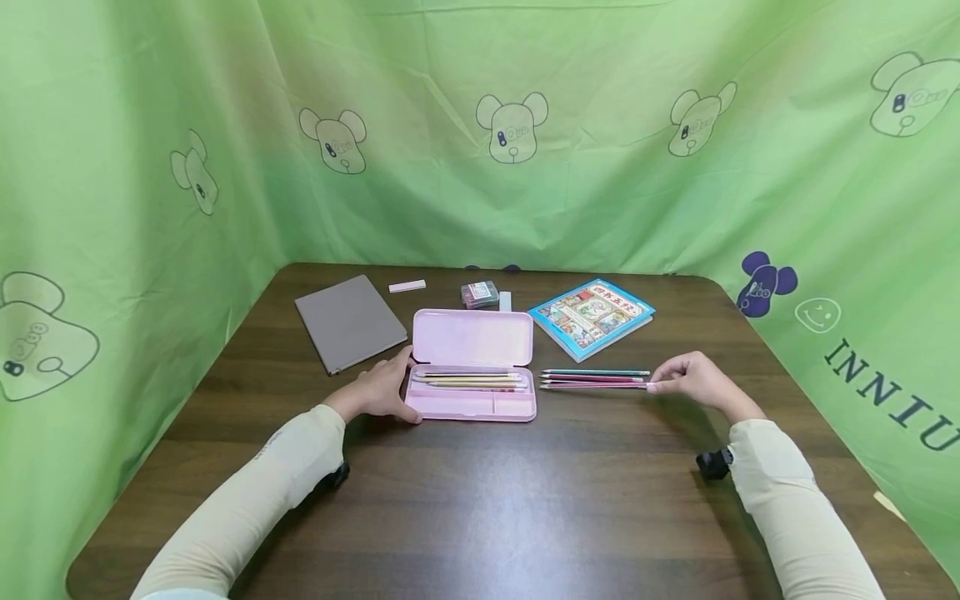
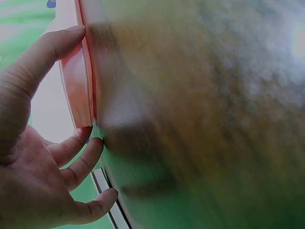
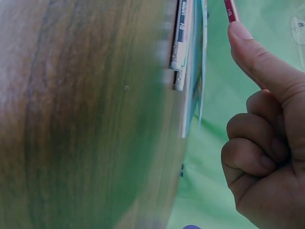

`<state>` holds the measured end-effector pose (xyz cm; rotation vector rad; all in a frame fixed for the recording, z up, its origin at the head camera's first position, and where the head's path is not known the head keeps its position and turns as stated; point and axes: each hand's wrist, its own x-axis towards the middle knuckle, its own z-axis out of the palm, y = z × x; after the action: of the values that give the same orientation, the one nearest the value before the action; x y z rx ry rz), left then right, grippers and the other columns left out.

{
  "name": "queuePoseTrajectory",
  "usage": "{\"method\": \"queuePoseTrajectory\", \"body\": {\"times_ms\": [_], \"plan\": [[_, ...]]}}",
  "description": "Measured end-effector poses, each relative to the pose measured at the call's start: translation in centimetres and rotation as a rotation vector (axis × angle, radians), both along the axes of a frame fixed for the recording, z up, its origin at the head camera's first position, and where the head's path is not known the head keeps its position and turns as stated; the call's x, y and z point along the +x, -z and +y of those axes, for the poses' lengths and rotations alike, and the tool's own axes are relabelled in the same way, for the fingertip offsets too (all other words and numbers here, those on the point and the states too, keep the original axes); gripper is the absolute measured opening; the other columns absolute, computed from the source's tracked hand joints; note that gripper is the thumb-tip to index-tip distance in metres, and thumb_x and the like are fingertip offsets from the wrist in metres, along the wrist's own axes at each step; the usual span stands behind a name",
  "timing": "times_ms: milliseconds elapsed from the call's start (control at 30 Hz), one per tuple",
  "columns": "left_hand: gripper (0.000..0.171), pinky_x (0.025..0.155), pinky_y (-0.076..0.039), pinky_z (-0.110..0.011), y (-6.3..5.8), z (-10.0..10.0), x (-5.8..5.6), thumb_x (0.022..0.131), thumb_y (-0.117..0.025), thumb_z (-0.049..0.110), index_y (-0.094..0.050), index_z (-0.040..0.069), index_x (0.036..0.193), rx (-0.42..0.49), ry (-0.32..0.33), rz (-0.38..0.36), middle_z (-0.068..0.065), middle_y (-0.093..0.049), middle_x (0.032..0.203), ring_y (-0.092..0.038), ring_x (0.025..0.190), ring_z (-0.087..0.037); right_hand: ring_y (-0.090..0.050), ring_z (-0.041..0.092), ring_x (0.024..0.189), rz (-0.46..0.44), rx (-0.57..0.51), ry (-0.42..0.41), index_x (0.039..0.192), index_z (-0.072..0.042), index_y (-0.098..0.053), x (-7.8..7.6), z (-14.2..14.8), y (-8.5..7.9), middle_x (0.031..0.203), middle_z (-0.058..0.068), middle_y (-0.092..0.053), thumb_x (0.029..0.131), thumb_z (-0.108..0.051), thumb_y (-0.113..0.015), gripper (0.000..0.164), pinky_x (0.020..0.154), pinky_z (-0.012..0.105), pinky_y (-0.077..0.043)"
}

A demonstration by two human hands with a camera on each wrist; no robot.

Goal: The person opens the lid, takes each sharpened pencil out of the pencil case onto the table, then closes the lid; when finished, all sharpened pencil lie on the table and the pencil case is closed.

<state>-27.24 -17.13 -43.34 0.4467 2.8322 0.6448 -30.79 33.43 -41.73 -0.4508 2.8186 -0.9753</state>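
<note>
A pink pencil case (image 1: pixel 456 403) lies with its lid (image 1: pixel 472 337) raised and several pencils (image 1: pixel 468 379) in its back compartment. My left hand (image 1: pixel 382 387) holds the case by its left end, thumb at the front corner and fingers toward the back. In the left wrist view the thumb (image 2: pixel 71 36) presses on the case's pink side (image 2: pixel 78 90). To the right, my right hand (image 1: pixel 693 382) pinches the end of a red HB pencil (image 3: pixel 230 10) between thumb and index finger, other fingers curled. In the right wrist view it is raised apart from the other loose pencils (image 3: pixel 180 38).
Behind the case are a grey book (image 1: pixel 351 323), a pink-white strip (image 1: pixel 407 286), a small clear box (image 1: pixel 480 294) and a pale block (image 1: pixel 506 301). A blue-edged picture book (image 1: pixel 592 317) lies at back right. Green cloth (image 1: pixel 420 208) hangs around the brown table (image 1: pixel 480 500).
</note>
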Motion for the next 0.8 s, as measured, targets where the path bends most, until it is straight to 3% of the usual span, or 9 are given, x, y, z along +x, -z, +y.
{"method": "queuePoseTrajectory", "body": {"times_ms": [200,433,800], "plan": [[0.111,0.088,-0.035,-0.059,0.0,0.1,0.2,0.058,-0.084,0.041,-0.018,0.008,0.142,0.003,-0.003,-0.001,-0.007,-0.048,0.133,-0.044,0.117,-0.032,-0.047,0.002,0.063,0.006,0.093,-0.066,0.076,-0.005,-0.071,-0.4,-0.1,0.4,0.067,-0.002,-0.065,0.074,-0.019,-0.076,0.015,0.059,0.024,-0.04],[0.108,0.088,-0.035,-0.058,0.0,0.2,0.2,0.058,-0.085,0.039,-0.021,0.009,0.14,0.01,-0.01,0.003,-0.007,-0.049,0.131,-0.045,0.116,-0.032,-0.052,0.011,0.072,-0.029,0.242,-0.072,0.074,-0.01,-0.069,-0.8,-0.2,0.7,0.077,0.001,-0.068,0.075,-0.017,-0.075,0.009,0.066,0.031,-0.042],[0.107,0.087,-0.035,-0.057,0.2,0.2,0.2,0.058,-0.084,0.04,-0.022,0.009,0.14,0.013,-0.006,0.011,-0.006,-0.049,0.131,-0.045,0.115,-0.031,-0.057,0.012,0.077,0.006,0.254,-0.053,0.085,-0.006,-0.071,-1.1,-0.4,0.9,0.084,0.005,-0.071,0.075,-0.02,-0.075,0.017,0.069,0.032,-0.044]]}}
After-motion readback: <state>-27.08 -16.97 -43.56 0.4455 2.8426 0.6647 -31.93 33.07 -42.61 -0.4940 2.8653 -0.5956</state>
